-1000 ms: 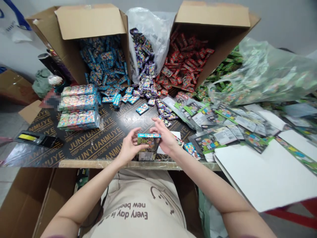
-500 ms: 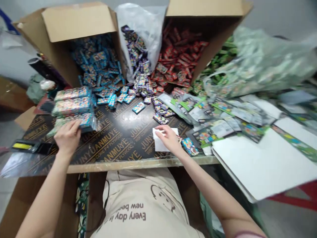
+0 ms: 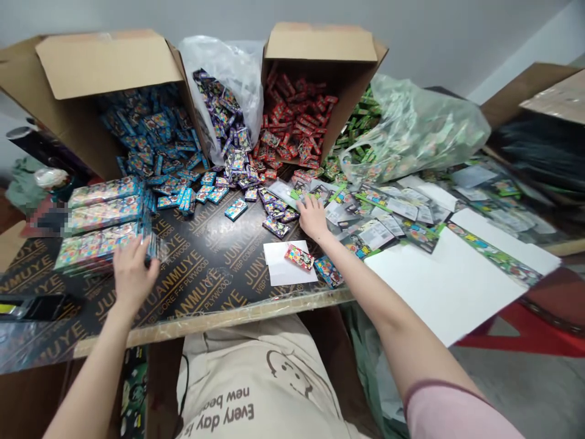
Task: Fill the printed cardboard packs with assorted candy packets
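Note:
My left hand (image 3: 134, 271) rests against the near end of the stacked clear-wrapped rows of colourful small packets (image 3: 103, 210), its fingers apart. Over the near-left end of the printed flat bags (image 3: 365, 207) reaches my right hand (image 3: 314, 219), fingers stretched out, with purple packets (image 3: 276, 225) just to its left. Below it, a red packet (image 3: 299, 256) lies on a white paper (image 3: 278, 271) near the table's front edge. A blue packet (image 3: 328, 272) touches the paper's right side, partly behind my right forearm.
At the back stand a carton of blue packets (image 3: 109, 67), a clear bag of purple packets (image 3: 219, 55), a carton of red packets (image 3: 320, 46) and a bag of green packets (image 3: 425, 134). White boards (image 3: 429, 286) lie on the right. A black tape dispenser (image 3: 41, 308) is far left.
My right hand has moved from the white paper up to the flat bags; the red packet now shows on the paper. My left hand has opened at the stack. The view has shifted right.

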